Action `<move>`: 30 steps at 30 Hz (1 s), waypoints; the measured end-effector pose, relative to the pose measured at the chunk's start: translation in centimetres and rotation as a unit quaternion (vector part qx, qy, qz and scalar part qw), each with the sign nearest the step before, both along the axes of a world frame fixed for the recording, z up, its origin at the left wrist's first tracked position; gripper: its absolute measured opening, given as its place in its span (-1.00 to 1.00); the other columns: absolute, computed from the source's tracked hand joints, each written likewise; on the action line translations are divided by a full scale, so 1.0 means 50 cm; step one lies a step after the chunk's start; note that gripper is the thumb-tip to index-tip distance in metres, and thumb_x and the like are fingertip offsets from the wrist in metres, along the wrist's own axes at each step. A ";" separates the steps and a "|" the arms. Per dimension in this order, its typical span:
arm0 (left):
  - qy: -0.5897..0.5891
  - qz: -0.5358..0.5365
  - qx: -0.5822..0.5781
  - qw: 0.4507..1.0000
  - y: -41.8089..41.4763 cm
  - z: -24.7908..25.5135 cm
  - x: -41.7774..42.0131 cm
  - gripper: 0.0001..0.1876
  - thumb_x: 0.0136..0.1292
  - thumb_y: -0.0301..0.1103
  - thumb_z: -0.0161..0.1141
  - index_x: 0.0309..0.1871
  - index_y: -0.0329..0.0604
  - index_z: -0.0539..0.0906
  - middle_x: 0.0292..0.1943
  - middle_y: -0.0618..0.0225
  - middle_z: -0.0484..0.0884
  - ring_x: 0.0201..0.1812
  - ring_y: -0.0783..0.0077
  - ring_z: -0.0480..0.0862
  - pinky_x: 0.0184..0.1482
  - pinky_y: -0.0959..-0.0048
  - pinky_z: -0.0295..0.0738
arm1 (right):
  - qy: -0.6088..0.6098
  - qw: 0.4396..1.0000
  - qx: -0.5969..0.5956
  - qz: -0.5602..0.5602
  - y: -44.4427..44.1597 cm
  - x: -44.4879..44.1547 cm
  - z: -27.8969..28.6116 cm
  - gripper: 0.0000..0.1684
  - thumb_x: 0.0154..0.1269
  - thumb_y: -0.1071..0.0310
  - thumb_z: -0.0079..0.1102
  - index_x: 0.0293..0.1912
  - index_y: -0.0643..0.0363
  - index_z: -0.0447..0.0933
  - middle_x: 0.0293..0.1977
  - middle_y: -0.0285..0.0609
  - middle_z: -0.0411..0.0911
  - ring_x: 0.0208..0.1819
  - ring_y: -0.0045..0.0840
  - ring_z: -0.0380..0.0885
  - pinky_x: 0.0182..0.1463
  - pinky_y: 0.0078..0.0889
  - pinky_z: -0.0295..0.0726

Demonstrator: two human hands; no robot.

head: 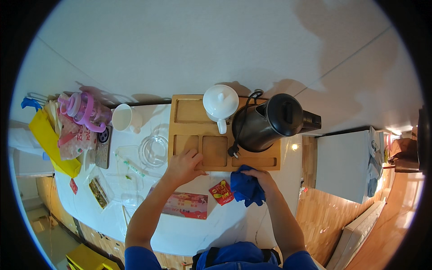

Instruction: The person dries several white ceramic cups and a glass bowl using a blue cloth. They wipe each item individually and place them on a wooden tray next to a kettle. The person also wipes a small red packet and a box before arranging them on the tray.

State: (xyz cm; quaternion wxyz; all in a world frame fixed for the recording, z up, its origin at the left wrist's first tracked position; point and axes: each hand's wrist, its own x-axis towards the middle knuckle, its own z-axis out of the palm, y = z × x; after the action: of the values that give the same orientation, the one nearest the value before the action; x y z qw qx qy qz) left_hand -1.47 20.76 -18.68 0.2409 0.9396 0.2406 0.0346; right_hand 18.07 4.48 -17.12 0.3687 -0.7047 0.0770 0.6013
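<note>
My left hand (185, 167) rests at the front left of a wooden tray (199, 130), its fingers over a square recess; whether they grip anything cannot be told. In my right hand (261, 179) is a bunched blue cloth (247, 189), held just in front of the tray's front edge. On the tray stand a white lidded teapot (221, 102) and, to its right, a black electric kettle (270, 121). The kettle's plug (233, 151) lies on the tray with its cord. Near the cloth, on the marble-patterned table (233, 222), lies a red packet (221, 192).
Left of the tray are a glass ashtray (153, 151), a white mug (127, 118), a phone (103, 148), clear plastic containers (125, 189), a pink bottle (88, 109) and a yellow bag (50, 141). A red printed box (187, 205) lies in front. A wall stands behind the table.
</note>
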 end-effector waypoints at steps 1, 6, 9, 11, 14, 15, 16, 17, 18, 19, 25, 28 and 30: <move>-0.004 0.001 -0.001 1.000 0.002 0.002 0.000 -0.64 -0.28 -0.19 0.42 -0.45 -0.04 0.47 -0.42 0.41 0.44 -0.30 0.32 0.53 -0.41 0.35 0.46 | 0.008 1.000 0.014 -0.002 -0.002 0.001 -0.002 -0.24 -0.09 0.13 0.31 0.10 0.23 0.29 -0.05 0.05 0.42 -0.08 -0.25 0.45 -0.09 -0.37 0.51; -0.006 0.021 -0.014 1.000 0.002 -0.004 -0.006 -0.60 -0.27 -0.09 0.41 -0.48 -0.09 0.45 -0.43 0.36 0.45 -0.30 0.26 0.52 -0.39 0.32 0.44 | 0.036 0.999 0.027 0.005 0.001 0.003 0.013 -0.27 -0.03 0.09 0.26 0.10 0.24 0.28 -0.06 0.05 0.42 -0.10 -0.26 0.47 -0.11 -0.37 0.53; -0.004 0.047 0.010 0.999 -0.015 -0.012 -0.004 -0.61 -0.23 -0.08 0.39 -0.47 -0.10 0.46 -0.42 0.35 0.47 -0.30 0.26 0.52 -0.37 0.32 0.44 | 0.036 0.999 0.009 -0.016 -0.002 -0.005 0.035 -0.31 0.05 0.04 0.20 0.10 0.23 0.28 -0.06 0.05 0.43 -0.11 -0.26 0.47 -0.11 -0.37 0.53; -0.017 0.065 0.023 0.997 -0.022 -0.008 -0.011 -0.62 -0.18 -0.08 0.37 -0.46 -0.12 0.47 -0.42 0.33 0.47 -0.30 0.26 0.52 -0.35 0.32 0.44 | 0.023 0.999 0.000 -0.049 -0.014 -0.025 0.050 -0.32 0.11 -0.03 0.14 0.10 0.23 0.28 -0.06 0.05 0.42 -0.10 -0.26 0.47 -0.11 -0.38 0.53; -0.021 0.088 -0.007 0.996 -0.030 0.014 -0.028 -0.64 -0.10 -0.09 0.33 -0.40 -0.14 0.48 -0.38 0.31 0.49 -0.25 0.26 0.52 -0.30 0.33 0.46 | 0.055 0.992 0.089 -0.068 -0.016 -0.053 0.106 -0.18 0.14 -0.16 0.05 0.20 0.21 0.14 0.06 0.04 0.32 0.01 -0.24 0.41 -0.01 -0.33 0.49; 0.005 0.096 -0.042 0.994 -0.033 0.052 -0.032 -0.65 -0.06 -0.11 0.32 -0.35 -0.14 0.49 -0.33 0.30 0.51 -0.21 0.27 0.53 -0.27 0.34 0.47 | 0.065 0.988 0.118 -0.079 -0.016 -0.059 0.115 -0.15 0.14 -0.18 0.04 0.22 0.21 0.10 0.08 0.03 0.30 0.03 -0.23 0.39 0.01 -0.32 0.48; 0.030 0.102 -0.076 0.991 -0.036 0.085 -0.038 -0.66 -0.03 -0.13 0.30 -0.31 -0.14 0.50 -0.29 0.29 0.53 -0.17 0.29 0.54 -0.25 0.35 0.47 | 0.118 0.972 0.198 -0.055 -0.015 -0.055 0.118 -0.13 0.15 -0.12 0.06 0.25 0.23 0.03 0.13 0.00 0.25 0.07 -0.25 0.36 0.08 -0.27 0.42; -0.026 0.159 -0.179 0.971 -0.040 0.105 -0.048 -0.64 0.04 -0.07 0.22 -0.25 -0.16 0.51 -0.25 0.28 0.54 -0.15 0.32 0.54 -0.21 0.37 0.47 | 0.112 0.965 0.232 -0.047 -0.007 -0.062 0.125 -0.15 0.15 -0.10 0.07 0.25 0.23 0.04 0.12 0.00 0.26 0.07 -0.25 0.36 0.09 -0.26 0.41; -0.081 0.209 -0.277 0.934 -0.041 0.123 -0.055 -0.59 0.11 0.00 0.14 -0.19 -0.18 0.51 -0.22 0.28 0.54 -0.13 0.35 0.53 -0.17 0.38 0.46 | 0.107 0.957 0.268 -0.043 0.007 -0.070 0.133 -0.16 0.15 -0.07 0.08 0.25 0.23 0.05 0.11 0.00 0.27 0.07 -0.26 0.35 0.10 -0.26 0.40; -0.136 0.254 -0.370 0.883 -0.042 0.138 -0.062 -0.54 0.18 0.06 0.06 -0.14 -0.20 0.52 -0.18 0.28 0.55 -0.11 0.38 0.53 -0.12 0.40 0.45 | 0.102 0.947 0.303 -0.040 0.021 -0.079 0.138 -0.18 0.15 -0.04 0.09 0.24 0.23 0.06 0.11 0.00 0.28 0.08 -0.26 0.35 0.11 -0.25 0.39; -0.201 0.256 -0.527 0.785 -0.056 0.184 -0.128 -0.37 0.36 0.09 -0.42 0.11 -0.32 0.38 -0.10 0.21 0.51 0.02 0.45 0.42 0.10 0.48 0.22 | 0.215 0.887 0.391 -0.116 0.078 -0.150 0.079 -0.40 0.16 0.02 0.03 0.10 0.18 0.28 -0.01 -0.12 0.41 0.01 -0.32 0.38 0.14 -0.19 0.32; -0.303 0.282 -0.489 0.768 -0.082 0.212 -0.121 -0.63 0.34 -0.17 -0.09 -0.07 -0.34 0.51 -0.31 0.36 0.52 -0.24 0.63 0.40 -0.15 0.62 0.30 | 0.238 0.891 0.373 -0.102 0.091 -0.170 0.061 -0.41 0.21 -0.11 -0.13 0.05 0.14 0.34 0.01 -0.12 0.38 0.00 -0.30 0.35 0.09 -0.20 0.34; -0.359 0.289 -0.380 0.802 -0.087 0.216 -0.113 -0.82 0.24 -0.40 0.10 -0.25 -0.37 0.57 -0.48 0.46 0.47 -0.40 0.74 0.31 -0.35 0.72 0.24 | 0.227 0.902 0.353 -0.103 0.103 -0.173 0.090 -0.39 0.24 -0.15 -0.20 0.06 0.13 0.31 0.04 -0.11 0.34 0.00 -0.29 0.34 0.09 -0.20 0.34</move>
State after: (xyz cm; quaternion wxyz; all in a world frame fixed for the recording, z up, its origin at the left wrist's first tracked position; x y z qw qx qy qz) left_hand -7.13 16.43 -7.86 0.6267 0.5801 0.3908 0.3436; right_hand 9.40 9.64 -12.63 0.6252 -0.3612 0.0133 0.6918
